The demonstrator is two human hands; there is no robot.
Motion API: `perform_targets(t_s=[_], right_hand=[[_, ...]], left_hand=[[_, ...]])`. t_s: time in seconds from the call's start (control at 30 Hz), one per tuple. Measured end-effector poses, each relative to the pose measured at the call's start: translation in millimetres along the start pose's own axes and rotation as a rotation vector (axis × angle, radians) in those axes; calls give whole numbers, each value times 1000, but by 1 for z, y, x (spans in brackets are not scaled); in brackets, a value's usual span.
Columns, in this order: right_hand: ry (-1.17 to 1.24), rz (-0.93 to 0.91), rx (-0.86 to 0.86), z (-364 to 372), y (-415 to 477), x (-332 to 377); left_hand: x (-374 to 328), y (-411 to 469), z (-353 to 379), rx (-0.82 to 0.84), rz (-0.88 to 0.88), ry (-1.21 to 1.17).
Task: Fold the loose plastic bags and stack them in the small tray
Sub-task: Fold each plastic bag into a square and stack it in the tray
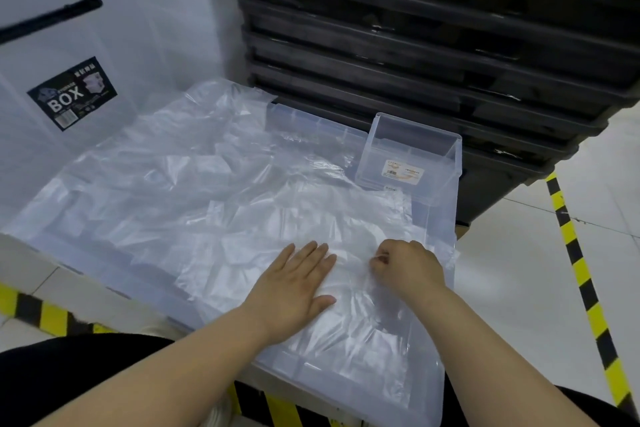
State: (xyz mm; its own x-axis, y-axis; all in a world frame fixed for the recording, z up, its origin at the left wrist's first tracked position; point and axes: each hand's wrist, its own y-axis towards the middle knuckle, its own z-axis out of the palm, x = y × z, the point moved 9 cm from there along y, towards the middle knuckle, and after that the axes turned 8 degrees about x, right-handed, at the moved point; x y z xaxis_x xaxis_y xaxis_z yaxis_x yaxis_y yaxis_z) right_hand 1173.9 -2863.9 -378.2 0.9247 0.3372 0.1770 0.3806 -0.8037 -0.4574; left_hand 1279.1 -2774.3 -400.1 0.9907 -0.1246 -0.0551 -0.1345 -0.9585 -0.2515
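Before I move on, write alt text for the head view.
A person's left hand presses flat on a crinkled clear plastic bag spread over a translucent plastic lid, while the right hand pinches the bag. A small clear plastic tray stands behind, beside stacked black crates.

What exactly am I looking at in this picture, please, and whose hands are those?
There is no machine here. The single picture comes from a camera worn on a person's head, looking down at their own bare hands. The left hand presses flat on a clear crumpled plastic bag, while the right hand pinches the same bag. More loose clear plastic bags cover a wide transparent plastic lid that serves as the work surface. At its far right corner stands a small clear rectangular plastic tray; no folded bags are visible in it yet. Behind are stacked black plastic crates, and to the left stands a large translucent storage box with a black label.
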Motion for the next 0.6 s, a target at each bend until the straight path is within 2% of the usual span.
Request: perform_targets(t_s=[0.17, 0.3, 0.43, 0.53, 0.57, 0.6], right_hand=[[15, 91, -14, -3, -5, -20], [39, 184, 32, -6, -10, -36], [-156, 167, -149, -14, -16, -25], [-136, -89, -380, -11, -26, 15], [-136, -194, -368, 1, -25, 27], [-141, -257, -275, 15, -24, 38]], left_hand=[[9, 2, 21, 51, -6, -56], [14, -1, 15, -90, -12, -18], [15, 0, 15, -131, -13, 4], [14, 2, 13, -119, -13, 0], [13, 2, 13, -111, -10, 1], [13, 2, 12, -109, -8, 2]])
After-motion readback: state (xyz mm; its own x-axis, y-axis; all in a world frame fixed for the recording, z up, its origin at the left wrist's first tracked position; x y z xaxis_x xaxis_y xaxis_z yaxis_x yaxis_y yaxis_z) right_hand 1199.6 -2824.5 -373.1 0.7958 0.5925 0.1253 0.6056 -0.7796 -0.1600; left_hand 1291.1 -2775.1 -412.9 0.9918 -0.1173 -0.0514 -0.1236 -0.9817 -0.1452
